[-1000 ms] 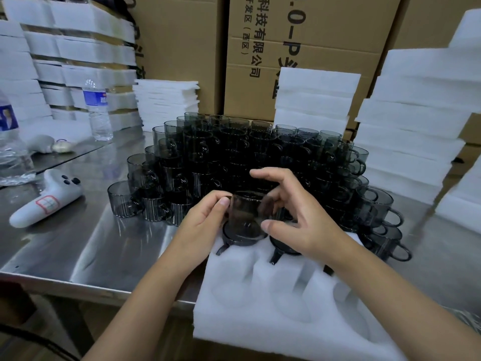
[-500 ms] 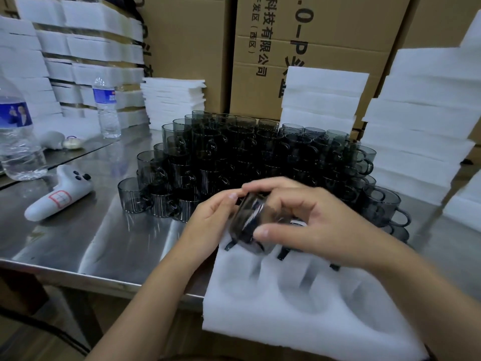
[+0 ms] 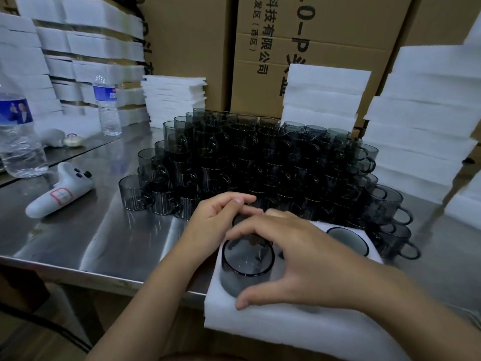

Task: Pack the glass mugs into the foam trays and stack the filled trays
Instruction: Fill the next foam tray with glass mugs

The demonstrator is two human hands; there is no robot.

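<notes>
A white foam tray (image 3: 273, 324) hangs over the steel table's near edge. A smoky glass mug (image 3: 246, 264) lies in its front left pocket, mouth toward me. My right hand (image 3: 294, 259) curls over this mug, thumb under it and fingers across its top. My left hand (image 3: 216, 222) touches the mug's far side with bent fingers. Another mug (image 3: 347, 239) sits in a far right pocket. Behind the tray stands a big tiered pile of dark glass mugs (image 3: 260, 162).
Stacks of white foam trays (image 3: 421, 131) rise on the right, and more foam (image 3: 322, 97) at the back, in front of cardboard boxes (image 3: 299, 48). On the steel table (image 3: 78, 230) at the left lie a white handheld device (image 3: 59, 194) and two water bottles (image 3: 106, 108).
Both hands brought the mug down from above the tray and tipped it into the front left pocket. The camera moved closer and lower.
</notes>
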